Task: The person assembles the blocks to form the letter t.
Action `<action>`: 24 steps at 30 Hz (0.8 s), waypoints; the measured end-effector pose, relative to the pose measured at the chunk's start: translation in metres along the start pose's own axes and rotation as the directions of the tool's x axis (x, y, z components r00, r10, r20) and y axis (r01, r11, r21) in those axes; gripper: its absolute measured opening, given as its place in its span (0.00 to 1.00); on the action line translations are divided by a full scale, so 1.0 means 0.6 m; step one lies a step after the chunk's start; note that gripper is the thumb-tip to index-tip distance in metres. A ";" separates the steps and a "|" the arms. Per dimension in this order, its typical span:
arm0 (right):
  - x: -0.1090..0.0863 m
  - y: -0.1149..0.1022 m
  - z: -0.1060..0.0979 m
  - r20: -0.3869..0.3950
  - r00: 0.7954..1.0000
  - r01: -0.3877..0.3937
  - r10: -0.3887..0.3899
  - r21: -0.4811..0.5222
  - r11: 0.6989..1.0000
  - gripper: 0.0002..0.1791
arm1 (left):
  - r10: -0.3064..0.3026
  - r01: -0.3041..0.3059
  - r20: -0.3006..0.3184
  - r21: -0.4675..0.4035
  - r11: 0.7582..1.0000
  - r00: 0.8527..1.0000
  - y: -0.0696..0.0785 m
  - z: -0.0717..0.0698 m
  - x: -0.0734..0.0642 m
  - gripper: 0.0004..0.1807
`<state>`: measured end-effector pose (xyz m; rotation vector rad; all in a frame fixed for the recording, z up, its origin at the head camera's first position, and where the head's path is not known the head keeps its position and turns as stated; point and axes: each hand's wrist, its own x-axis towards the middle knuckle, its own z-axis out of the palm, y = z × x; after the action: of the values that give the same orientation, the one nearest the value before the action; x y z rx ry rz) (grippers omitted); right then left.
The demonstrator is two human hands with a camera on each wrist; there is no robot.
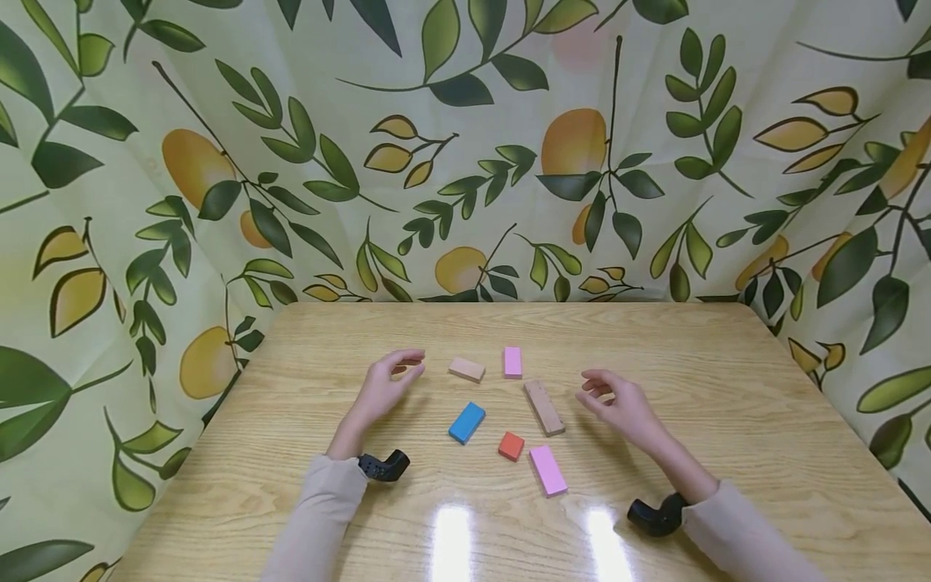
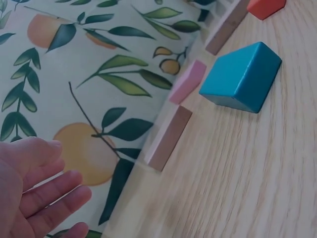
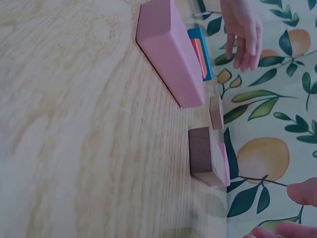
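Observation:
My left hand (image 1: 389, 383) hovers over the table left of the blocks, fingers loosely bent and holding nothing. Nearest to it lies a short tan wooden block (image 1: 467, 369); a blue block (image 1: 466, 423) is lower to its right. On the other side, my right hand (image 1: 615, 404) is held with relaxed fingers, nothing between them. Close to its fingertips is a long tan wooden block (image 1: 544, 408). A small pink block (image 1: 512, 363) lies at the back, a red-orange block (image 1: 511, 446) in the middle, and a larger pink block (image 1: 549, 470) toward the front.
The blocks lie apart on a light wooden table (image 1: 305, 501). A curtain (image 1: 465, 162) printed with leaves and fruit hangs behind and at both sides. Black wrist devices (image 1: 658, 516) sit at both cuffs. Two bright reflections show near the front.

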<state>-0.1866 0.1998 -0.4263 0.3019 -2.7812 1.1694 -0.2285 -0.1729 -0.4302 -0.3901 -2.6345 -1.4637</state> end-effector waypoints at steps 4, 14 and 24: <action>0.000 0.001 0.007 0.037 0.999 -0.021 0.020 0.030 0.999 0.20 | -0.008 0.008 0.008 -0.019 1.000 1.000 0.000 0.003 0.004 0.20; 0.002 0.008 0.026 0.113 0.993 -0.042 0.029 0.113 0.993 0.20 | -0.050 0.051 0.029 -0.035 0.998 0.998 0.001 0.012 0.009 0.20; 0.003 0.004 0.042 0.199 0.978 -0.099 0.063 0.175 0.980 0.23 | -0.074 0.075 0.035 -0.019 0.997 0.997 -0.006 0.019 0.011 0.19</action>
<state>-0.1894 0.1832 -0.4454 0.3373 -2.8766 1.4972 -0.2356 -0.1637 -0.4381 -0.3247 -2.6911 -1.5195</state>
